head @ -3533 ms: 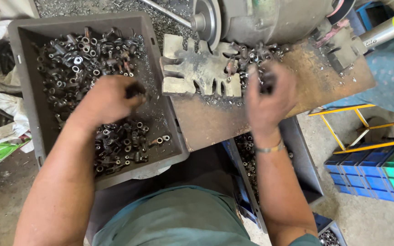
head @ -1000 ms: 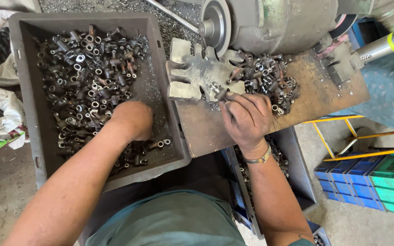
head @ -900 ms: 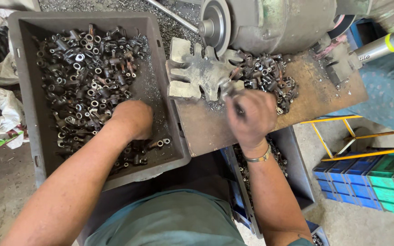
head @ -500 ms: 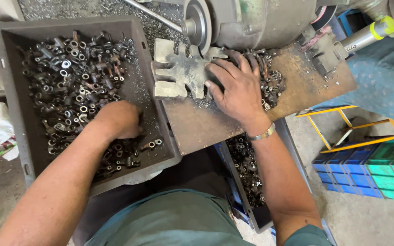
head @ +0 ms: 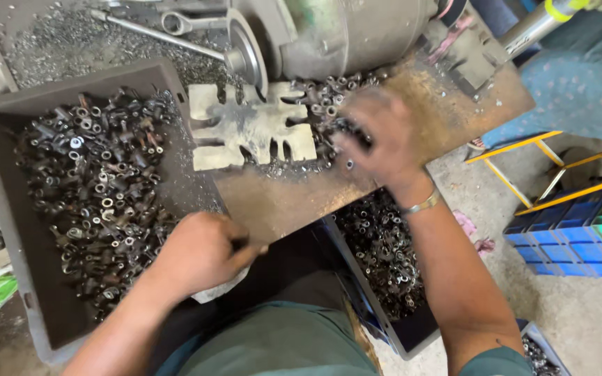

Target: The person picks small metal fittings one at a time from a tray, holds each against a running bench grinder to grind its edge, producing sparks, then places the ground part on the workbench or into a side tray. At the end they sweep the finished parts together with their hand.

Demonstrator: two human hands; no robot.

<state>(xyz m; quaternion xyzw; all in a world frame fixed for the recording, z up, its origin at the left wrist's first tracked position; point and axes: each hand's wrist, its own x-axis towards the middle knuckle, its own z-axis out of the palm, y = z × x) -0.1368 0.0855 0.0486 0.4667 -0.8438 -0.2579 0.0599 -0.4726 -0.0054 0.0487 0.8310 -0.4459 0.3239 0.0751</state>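
The person's right hand is blurred over the heap of small metal parts lying on the rusty steel plate surface, right at the foot of the big grey machine. Its fingers curl down into the pile and a few dark pieces show under them, so the grip looks closed on some parts, though the blur keeps me from telling how many. A thin metal bracelet sits on that wrist.

The left hand hovers at the near right corner of the grey plastic crate, where the crate meets the plate's front edge. It is clenched, thumb against fingers, and something small and dark may be pinched there, but I cannot tell for sure.

The crate is heaped with dark, oily sleeves, rings and short tubes. Between the two hands, flat on the plate, lies a pale slotted metal jig with finger-like cut-outs, touching the loose pile on its right.

Below the plate's edge, beside the right forearm, a second bin holds more of the same parts. Behind the crate a long wrench lies on a bed of metal shavings. Off to the right stand a yellow frame and stacked blue and green trays on the floor
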